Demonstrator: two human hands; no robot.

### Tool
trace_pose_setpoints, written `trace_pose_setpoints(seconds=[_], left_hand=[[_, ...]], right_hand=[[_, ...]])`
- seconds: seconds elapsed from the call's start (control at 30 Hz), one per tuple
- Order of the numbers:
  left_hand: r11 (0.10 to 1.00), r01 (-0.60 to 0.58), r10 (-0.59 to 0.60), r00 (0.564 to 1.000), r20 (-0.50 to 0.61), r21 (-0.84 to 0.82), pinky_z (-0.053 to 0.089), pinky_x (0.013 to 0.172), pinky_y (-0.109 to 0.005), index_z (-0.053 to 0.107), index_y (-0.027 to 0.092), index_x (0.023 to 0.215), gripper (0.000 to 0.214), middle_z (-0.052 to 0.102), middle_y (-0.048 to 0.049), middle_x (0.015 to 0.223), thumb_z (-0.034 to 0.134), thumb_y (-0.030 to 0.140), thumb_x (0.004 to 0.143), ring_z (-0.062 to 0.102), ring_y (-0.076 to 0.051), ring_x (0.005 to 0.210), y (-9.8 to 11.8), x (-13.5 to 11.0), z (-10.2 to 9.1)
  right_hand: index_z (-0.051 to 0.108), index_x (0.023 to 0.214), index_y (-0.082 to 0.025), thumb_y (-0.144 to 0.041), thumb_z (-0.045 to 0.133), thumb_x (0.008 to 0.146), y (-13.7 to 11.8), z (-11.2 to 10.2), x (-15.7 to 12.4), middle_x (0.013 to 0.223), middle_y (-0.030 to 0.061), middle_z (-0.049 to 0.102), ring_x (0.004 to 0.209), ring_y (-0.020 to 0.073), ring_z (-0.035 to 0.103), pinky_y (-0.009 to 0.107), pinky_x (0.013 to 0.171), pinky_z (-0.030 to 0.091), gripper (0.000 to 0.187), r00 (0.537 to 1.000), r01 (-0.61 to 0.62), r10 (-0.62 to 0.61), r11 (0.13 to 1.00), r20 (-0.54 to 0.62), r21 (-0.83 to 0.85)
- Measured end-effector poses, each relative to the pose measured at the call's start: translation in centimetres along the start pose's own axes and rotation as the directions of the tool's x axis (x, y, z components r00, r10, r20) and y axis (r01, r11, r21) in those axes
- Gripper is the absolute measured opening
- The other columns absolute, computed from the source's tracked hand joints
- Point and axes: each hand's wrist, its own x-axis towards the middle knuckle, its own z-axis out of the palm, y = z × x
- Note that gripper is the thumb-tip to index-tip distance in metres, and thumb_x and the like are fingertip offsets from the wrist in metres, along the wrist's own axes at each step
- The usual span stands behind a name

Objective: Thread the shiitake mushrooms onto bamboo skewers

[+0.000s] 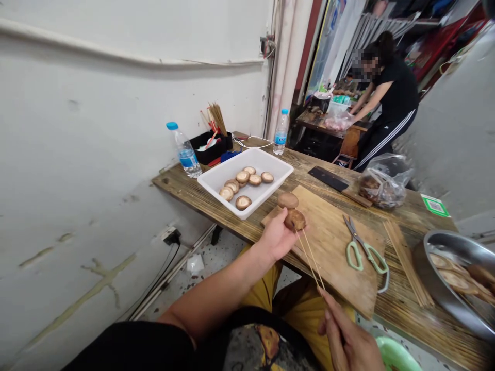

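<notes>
My left hand [276,238] pinches a brown mushroom [295,220] at the near corner of the wooden cutting board [332,247]. Two thin bamboo skewers [310,260] run from that mushroom back to my right hand [348,337], whose fingers are closed on their ends. A second mushroom [288,200] sits on the board just beyond. A white tray [278,181] with several mushroom caps stands to the left of the board.
Green-handled scissors [365,251] and a bundle of skewers [408,260] lie right of the board; a metal bowl [436,293] holds skewered food. Two water bottles [185,152], a cleaver [328,179] and a plastic bag [384,180] sit further back. Another person works at a far table.
</notes>
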Motion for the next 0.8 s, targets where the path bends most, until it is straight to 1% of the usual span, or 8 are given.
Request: trace_pose_setpoints(seconds=[0.07, 0.13, 0.23, 0.33, 0.5, 0.57, 0.67, 0.8], left_hand=[[1.000, -0.001, 0.001, 1.000, -0.024, 0.005, 0.048, 0.081, -0.036, 0.054, 0.011, 0.095, 0.023, 0.061, -0.0128, 0.095, 0.040, 0.029, 0.089, 0.060, -0.019, 0.087, 0.0, 0.0, 0.1], [1.000, -0.011, 0.011, 0.999, -0.036, 0.016, 0.048, 0.080, -0.036, 0.054, 0.011, 0.094, 0.022, 0.061, -0.0128, 0.094, 0.041, 0.028, 0.088, 0.060, -0.019, 0.086, -0.1, 0.0, 0.2], [0.998, -0.052, 0.053, 0.998, -0.033, 0.016, 0.049, 0.078, -0.036, 0.053, 0.012, 0.092, 0.019, 0.061, -0.0119, 0.094, 0.042, 0.027, 0.088, 0.060, -0.019, 0.087, -0.4, 0.2, 0.4], [0.994, -0.105, 0.105, 0.993, -0.052, 0.000, 0.050, 0.077, -0.036, 0.053, 0.014, 0.092, 0.015, 0.061, -0.0107, 0.094, 0.046, 0.025, 0.087, 0.060, -0.019, 0.086, -0.7, 0.6, 0.5], [0.990, -0.140, 0.138, 0.989, -0.047, -0.027, 0.050, 0.077, -0.036, 0.053, 0.014, 0.090, 0.013, 0.061, -0.0098, 0.092, 0.047, 0.025, 0.086, 0.060, -0.018, 0.084, -0.9, 0.8, 1.3], [0.988, -0.147, 0.146, 0.989, -0.039, -0.037, 0.050, 0.077, -0.036, 0.053, 0.013, 0.089, 0.013, 0.061, -0.0099, 0.092, 0.047, 0.024, 0.086, 0.060, -0.018, 0.085, -0.9, 0.7, 1.6], [0.986, -0.162, 0.160, 0.986, -0.037, -0.047, 0.050, 0.076, -0.036, 0.054, 0.013, 0.087, 0.012, 0.061, -0.0098, 0.089, 0.048, 0.023, 0.086, 0.060, -0.018, 0.083, -1.0, 0.6, 2.0], [0.984, -0.168, 0.166, 0.986, -0.034, -0.063, 0.050, 0.076, -0.038, 0.054, 0.013, 0.084, 0.011, 0.061, -0.0095, 0.087, 0.048, 0.022, 0.085, 0.060, -0.018, 0.082, -1.2, 0.4, 2.1]], right_hand=[[0.056, 0.120, -0.015, -0.015, 0.048, 0.085, -0.1, -0.1, 0.5, 0.091, 0.0094, 0.071, 0.076, 0.0169, 0.069, 0.024, 0.067, 0.056, 0.036, 0.990, 0.133, -0.136, 0.986, -0.021, -0.095], [0.056, 0.119, -0.011, -0.013, 0.047, 0.085, -0.2, 0.0, 0.9, 0.102, 0.0129, 0.069, 0.087, 0.0180, 0.068, 0.025, 0.073, 0.056, 0.035, 0.977, 0.211, -0.214, 0.964, -0.005, -0.160], [0.052, 0.120, -0.007, -0.013, 0.046, 0.086, -0.2, 0.3, 1.1, 0.103, 0.0137, 0.070, 0.083, 0.0165, 0.070, 0.022, 0.073, 0.055, 0.035, 0.970, 0.242, -0.244, 0.949, 0.015, -0.203], [0.051, 0.124, -0.009, -0.014, 0.047, 0.088, 0.1, 0.5, 1.2, 0.099, 0.0113, 0.071, 0.075, 0.0154, 0.071, 0.019, 0.067, 0.056, 0.037, 0.963, 0.266, -0.269, 0.942, 0.015, -0.205], [0.043, 0.134, -0.008, -0.015, 0.044, 0.089, 0.1, 0.6, 1.5, 0.091, 0.0095, 0.073, 0.065, 0.0168, 0.071, 0.020, 0.058, 0.056, 0.045, 0.977, 0.206, -0.210, 0.928, 0.021, -0.310], [0.042, 0.134, -0.007, -0.015, 0.044, 0.089, 0.1, 0.6, 1.8, 0.094, 0.0110, 0.073, 0.070, 0.0180, 0.071, 0.020, 0.056, 0.056, 0.046, 0.974, 0.218, -0.226, 0.915, 0.015, -0.338], [0.044, 0.132, -0.004, -0.014, 0.045, 0.088, 0.3, 0.6, 2.2, 0.098, 0.0134, 0.071, 0.081, 0.0198, 0.070, 0.019, 0.055, 0.056, 0.045, 0.956, 0.270, -0.294, 0.891, -0.010, -0.365], [0.049, 0.127, -0.001, -0.013, 0.047, 0.087, 0.5, 0.6, 2.5, 0.099, 0.0152, 0.071, 0.083, 0.0198, 0.070, 0.018, 0.052, 0.055, 0.042, 0.942, 0.304, -0.335, 0.871, -0.012, -0.386]])
